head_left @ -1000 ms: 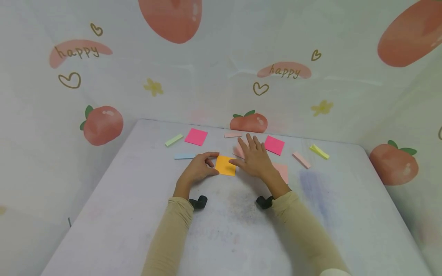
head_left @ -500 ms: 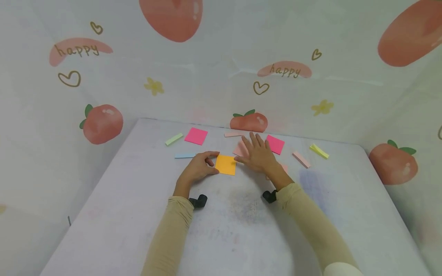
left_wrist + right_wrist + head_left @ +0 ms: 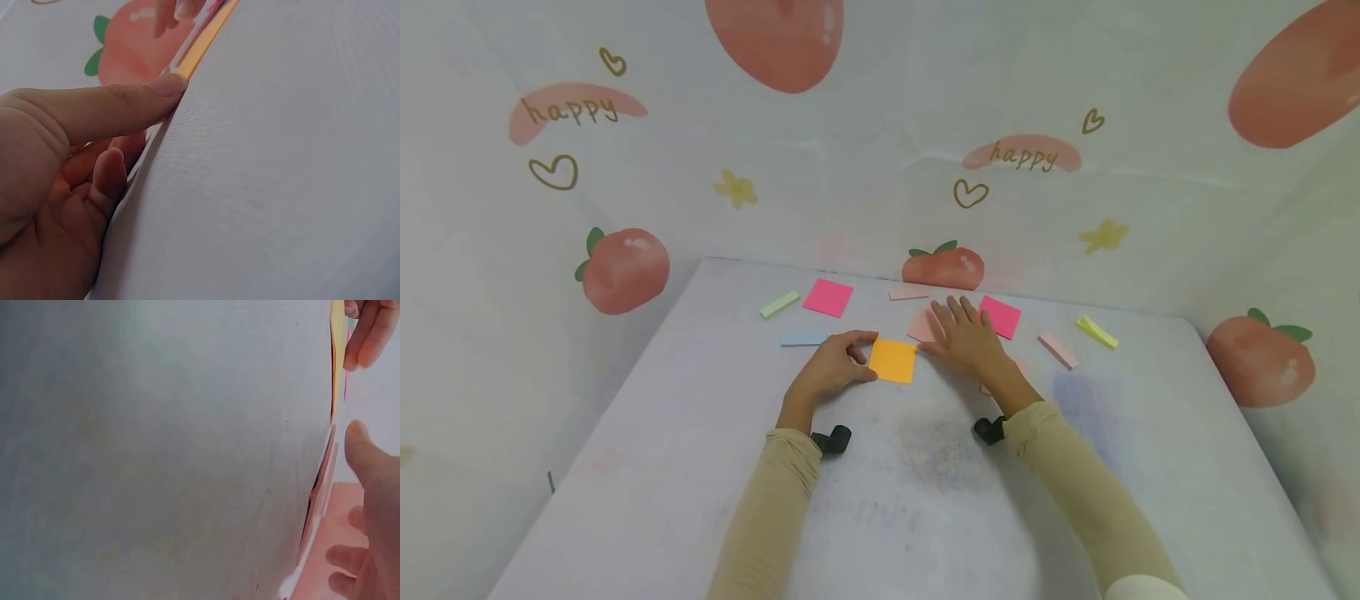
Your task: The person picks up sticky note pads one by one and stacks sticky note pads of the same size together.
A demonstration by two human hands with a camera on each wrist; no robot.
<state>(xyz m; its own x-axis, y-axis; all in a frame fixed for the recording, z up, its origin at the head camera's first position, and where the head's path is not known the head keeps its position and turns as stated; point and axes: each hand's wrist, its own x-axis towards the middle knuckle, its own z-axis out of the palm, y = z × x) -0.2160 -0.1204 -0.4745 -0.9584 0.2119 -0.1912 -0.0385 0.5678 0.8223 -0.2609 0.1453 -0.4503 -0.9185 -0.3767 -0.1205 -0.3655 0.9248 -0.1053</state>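
Note:
An orange sticky note pad point(image 3: 892, 361) lies flat on the white table. My left hand point(image 3: 829, 367) holds its left side, with the thumb at the near corner and the index finger at the far one. In the left wrist view the thumb presses against the orange pad's edge point(image 3: 203, 47). My right hand point(image 3: 967, 343) is spread palm down on the other side, its thumb tip beside the pad's far right corner. Under and beside those fingers a pale pink sticky pad point(image 3: 922, 327) is partly covered. Another pale pink pad point(image 3: 1022, 367) is mostly hidden by the right wrist.
Bright pink pads lie at the back left point(image 3: 828, 297) and right point(image 3: 1002, 318). Narrow strips lie around: blue point(image 3: 802, 340), green point(image 3: 780, 304), pink at the back point(image 3: 908, 294) and right point(image 3: 1057, 351), yellow point(image 3: 1097, 332). A printed cloth wall point(image 3: 850, 167) rises behind the table.
My right hand has shifted right and slightly toward me, its thumb coming off the orange pad to beside its edge. The left hand has stayed in place.

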